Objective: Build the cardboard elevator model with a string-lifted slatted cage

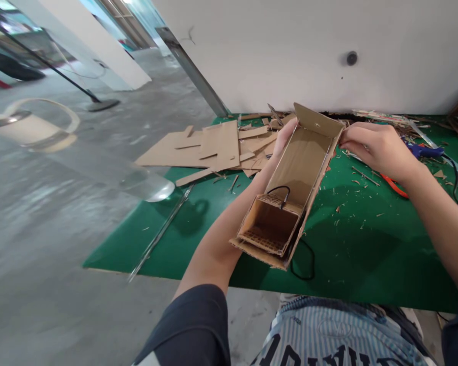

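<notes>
I hold a long open cardboard box [297, 168] above the green table [351, 244]. My left hand [280, 145] grips its far left wall, fingers mostly hidden behind the cardboard. My right hand [374, 145] pinches the far right corner near the raised end flap. Inside the near end sits a smaller cardboard compartment [269, 229] with a slatted bottom. A thin black wire [280, 190] runs over it and loops out below the box.
Flat cardboard sheets and offcuts [213, 147] lie at the table's far left. A long metal ruler [160, 234] lies near the left edge. A blue tool [423, 151] and orange-handled pliers [393, 184] lie on the right among scraps. A white wall stands behind.
</notes>
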The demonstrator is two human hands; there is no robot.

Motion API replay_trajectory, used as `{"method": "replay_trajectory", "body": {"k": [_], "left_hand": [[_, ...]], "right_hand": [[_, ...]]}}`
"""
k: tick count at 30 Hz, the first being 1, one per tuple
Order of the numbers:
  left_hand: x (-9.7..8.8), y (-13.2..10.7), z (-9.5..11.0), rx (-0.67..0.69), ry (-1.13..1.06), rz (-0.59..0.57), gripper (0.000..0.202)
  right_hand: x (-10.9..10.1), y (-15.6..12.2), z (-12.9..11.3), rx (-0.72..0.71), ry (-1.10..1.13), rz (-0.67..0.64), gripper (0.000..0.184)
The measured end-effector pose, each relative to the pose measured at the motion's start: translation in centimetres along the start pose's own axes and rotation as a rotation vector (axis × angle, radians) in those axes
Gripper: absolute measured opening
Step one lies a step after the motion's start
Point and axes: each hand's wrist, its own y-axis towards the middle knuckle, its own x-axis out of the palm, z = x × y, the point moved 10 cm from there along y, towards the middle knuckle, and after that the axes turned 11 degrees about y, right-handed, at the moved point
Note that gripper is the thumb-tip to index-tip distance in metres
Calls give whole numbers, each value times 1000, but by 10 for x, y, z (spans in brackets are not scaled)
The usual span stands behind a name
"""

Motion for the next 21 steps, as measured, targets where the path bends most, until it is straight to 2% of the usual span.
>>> {"method": "replay_trajectory", "body": {"k": [2, 6, 9, 15, 18, 21], "left_hand": [[4, 0, -1, -18, 83, -36, 45], [-3, 2, 2, 9, 41, 19, 38], [-2, 2, 2, 4, 60, 2, 42], [15, -5, -8, -151, 103, -178, 78], [18, -7, -9, -168, 96, -209, 85], [23, -9, -9, -155, 91, -252, 82]], "right_hand": [[-2, 1, 3, -12, 83, 64, 20], [-1, -1, 13, 40, 204, 160, 14], [2, -2, 18, 89, 343, 196, 10], [6, -2, 17, 125, 743, 197, 9], [-3, -1, 10, 70, 691, 216, 3], [-13, -1, -6, -60, 449, 229, 9]]}}
